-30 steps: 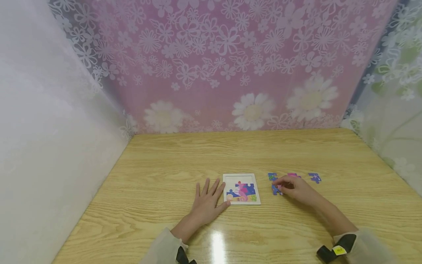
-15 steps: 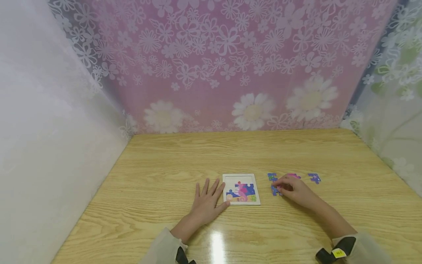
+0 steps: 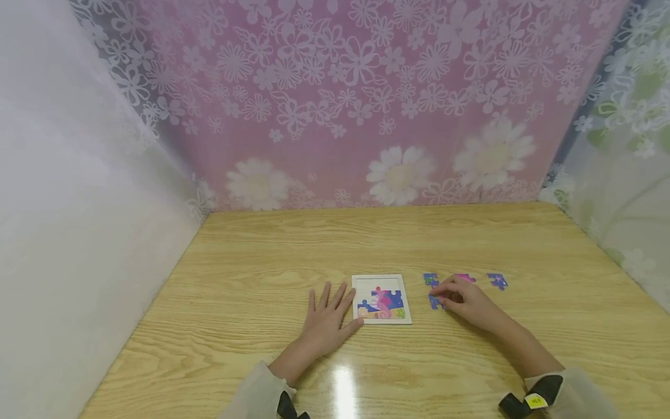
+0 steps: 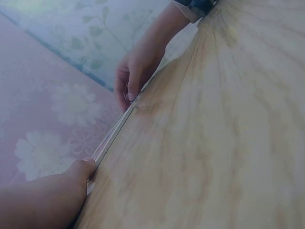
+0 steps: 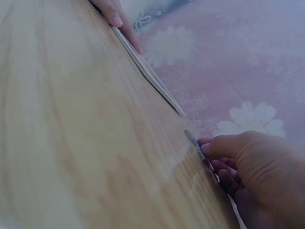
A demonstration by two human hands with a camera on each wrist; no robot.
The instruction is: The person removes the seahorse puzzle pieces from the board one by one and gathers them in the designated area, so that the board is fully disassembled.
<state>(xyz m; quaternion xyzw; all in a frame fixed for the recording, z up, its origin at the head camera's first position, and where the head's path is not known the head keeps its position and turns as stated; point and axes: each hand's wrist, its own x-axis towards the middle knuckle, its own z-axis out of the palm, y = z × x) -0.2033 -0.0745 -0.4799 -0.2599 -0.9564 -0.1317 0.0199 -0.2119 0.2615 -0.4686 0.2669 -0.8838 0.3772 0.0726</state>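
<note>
A white square puzzle tray (image 3: 387,322) lies on the table in the head view, with joined seahorse pieces (image 3: 385,302) in its lower part. My left hand (image 3: 325,327) is spread flat at the tray's left side, thumb and fingertips touching the rim. To the right of the tray, my right hand (image 3: 471,301) pinches a blue puzzle piece (image 3: 435,302) between thumb and fingers, low at the tabletop. The right wrist view has the thumb against this piece's edge (image 5: 190,138); curled fingers hide part of it.
Loose puzzle pieces lie beyond the right hand: a blue-green one (image 3: 431,279), a partly covered pink one (image 3: 464,278) and a blue one (image 3: 498,281). The wooden table (image 3: 251,262) meets a pink flowered curtain (image 3: 324,145) at its far edge.
The view has shifted very slightly. The right hand has drawn a touch to the left at the blue piece. The left hand stays on the tray's rim.
</note>
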